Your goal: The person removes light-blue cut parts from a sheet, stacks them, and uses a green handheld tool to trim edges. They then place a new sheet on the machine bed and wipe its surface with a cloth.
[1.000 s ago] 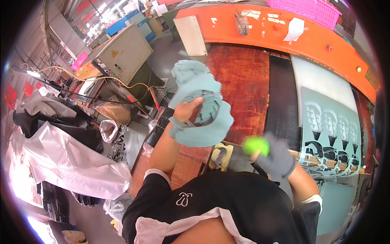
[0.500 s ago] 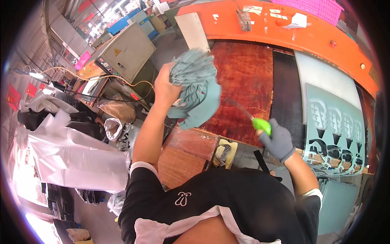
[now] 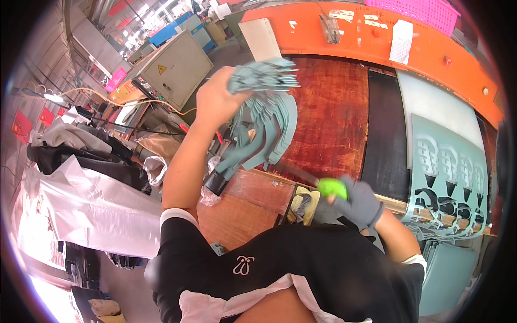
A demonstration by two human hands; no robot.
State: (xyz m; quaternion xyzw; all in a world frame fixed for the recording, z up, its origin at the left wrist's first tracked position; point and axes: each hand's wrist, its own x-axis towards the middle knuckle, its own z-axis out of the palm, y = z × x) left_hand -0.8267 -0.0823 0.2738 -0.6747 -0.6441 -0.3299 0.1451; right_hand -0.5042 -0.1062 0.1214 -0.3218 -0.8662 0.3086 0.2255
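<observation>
My left hand [image 3: 218, 97] is bare and closed round a thick bundle of grey-green cut sheet pieces [image 3: 266, 126], raised above the left side of the reddish-brown board [image 3: 328, 113]. Several curved layers fan out and hang below the fist. A grey glove covers my right hand [image 3: 362, 202], which grips a knife [image 3: 332, 188] by its bright green handle. Its slim blade points up and left over the board's near edge, blurred by motion. To the right of the board lies a grey-green sheet [image 3: 420, 129] with rows of cut-outs, its near end drooping over the edge.
Beyond the board runs an orange machine beam [image 3: 307, 29], with a pink basket [image 3: 425, 13] on top. A black strip [image 3: 382, 129] borders the board. Below are a wooden surface [image 3: 242, 215] and a yellow-edged container [image 3: 302, 207]. White plastic sheeting [image 3: 97, 207] covers things at left.
The bundle in my left hand has tilted, and its layers now hang apart more. My right hand has drawn the knife nearer to me and slightly left.
</observation>
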